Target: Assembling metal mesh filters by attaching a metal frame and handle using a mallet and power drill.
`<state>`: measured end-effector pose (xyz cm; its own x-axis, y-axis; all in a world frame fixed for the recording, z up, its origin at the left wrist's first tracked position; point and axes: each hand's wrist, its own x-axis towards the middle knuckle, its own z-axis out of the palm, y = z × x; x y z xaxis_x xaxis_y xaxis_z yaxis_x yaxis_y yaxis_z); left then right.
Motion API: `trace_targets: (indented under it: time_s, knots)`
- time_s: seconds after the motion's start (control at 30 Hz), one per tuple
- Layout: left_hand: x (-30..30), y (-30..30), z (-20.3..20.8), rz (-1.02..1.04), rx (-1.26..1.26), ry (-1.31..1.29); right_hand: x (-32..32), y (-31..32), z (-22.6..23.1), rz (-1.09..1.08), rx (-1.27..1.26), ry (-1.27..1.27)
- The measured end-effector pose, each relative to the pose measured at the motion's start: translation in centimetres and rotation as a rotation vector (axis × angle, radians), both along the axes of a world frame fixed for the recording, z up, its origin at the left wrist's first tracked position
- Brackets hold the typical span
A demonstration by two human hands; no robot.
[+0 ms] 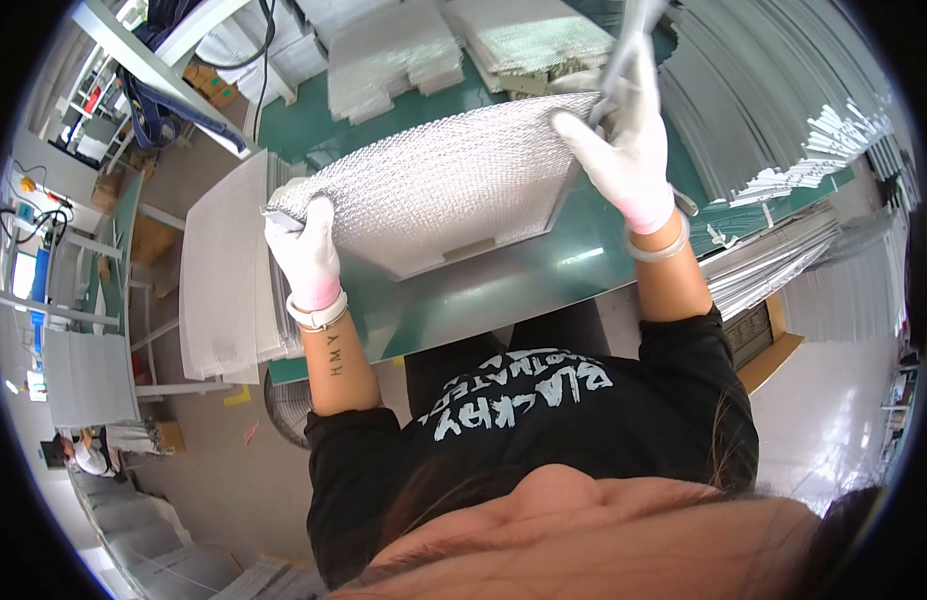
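Observation:
A silver mesh panel (pixel 454 185) is held tilted above the green table, its lower edge close to the tabletop. Thin metal edging runs along its lower and right sides. My left hand (pixel 306 252), in a white glove, is closed on the panel's left corner, thumb in front. At the upper right corner my right hand (pixel 624 160), gloved too, grips the panel with the thumb against its face. A pale metal strip (pixel 629 55), blurred by motion, rises beside the right fingers; whether they hold it I cannot tell.
The green tabletop (pixel 584 265) lies under the panel. Stacked mesh sheets (pixel 394 60) stand at the back. A pile of pale sheets (pixel 224 270) sits at the left. Long metal strips (pixel 784 90) fill the right side. A fan (pixel 287 410) stands below the table.

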<state>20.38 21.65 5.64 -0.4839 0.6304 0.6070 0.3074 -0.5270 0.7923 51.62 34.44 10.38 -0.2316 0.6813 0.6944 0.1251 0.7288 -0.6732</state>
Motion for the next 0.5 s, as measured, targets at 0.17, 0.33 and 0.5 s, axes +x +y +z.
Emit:
trace_targets:
  time_s: [0.17,0.33,0.5]
  knots:
    - [-0.1,0.1,-0.2,0.0,-0.024,-0.018,2.2,0.0,6.0,0.08,0.337,-0.586]
    - [1.4,-0.1,0.7,-0.087,0.039,-0.106,1.7,1.0,8.5,0.297,0.728,-0.79]
    - [0.0,-0.3,0.4,-0.069,-0.019,0.0,-0.7,0.8,10.4,0.303,0.694,-0.879]
